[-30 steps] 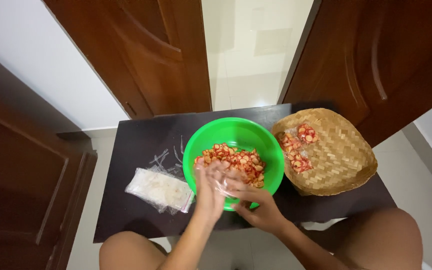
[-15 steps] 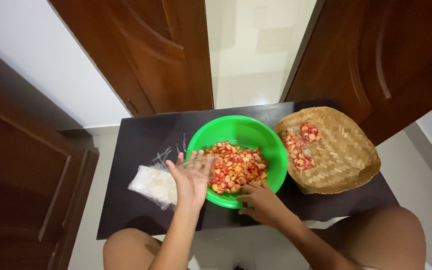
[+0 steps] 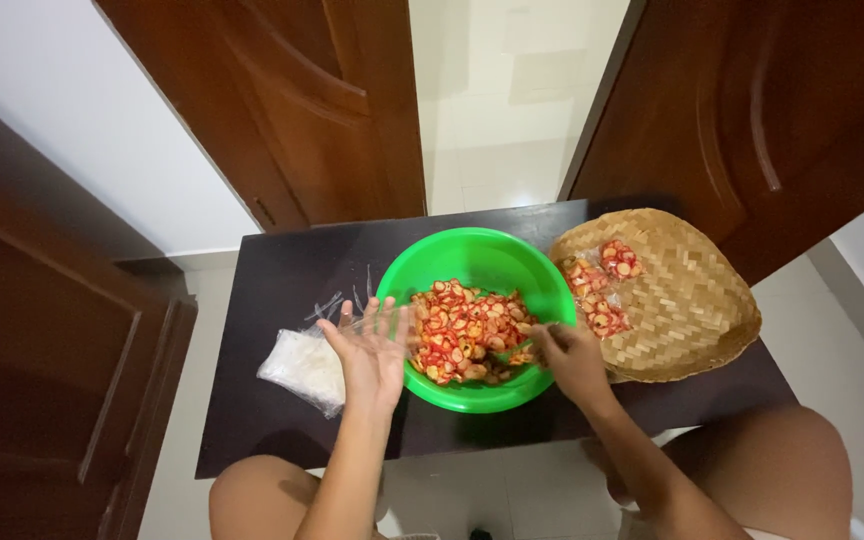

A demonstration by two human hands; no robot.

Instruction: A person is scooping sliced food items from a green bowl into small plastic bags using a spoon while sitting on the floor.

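Left hand (image 3: 372, 345) lies open, palm up, at the green bowl's (image 3: 472, 255) left rim; right hand (image 3: 570, 357) pinches red chips (image 3: 467, 330) at its right side.

So a second ago both hands were bunched together over the near rim of the green bowl (image 3: 477, 300). Now the left hand (image 3: 372, 345) has swung out, palm up, fingers spread, while the right hand (image 3: 567, 355) dips its fingertips into the red-and-yellow chips (image 3: 467, 330).
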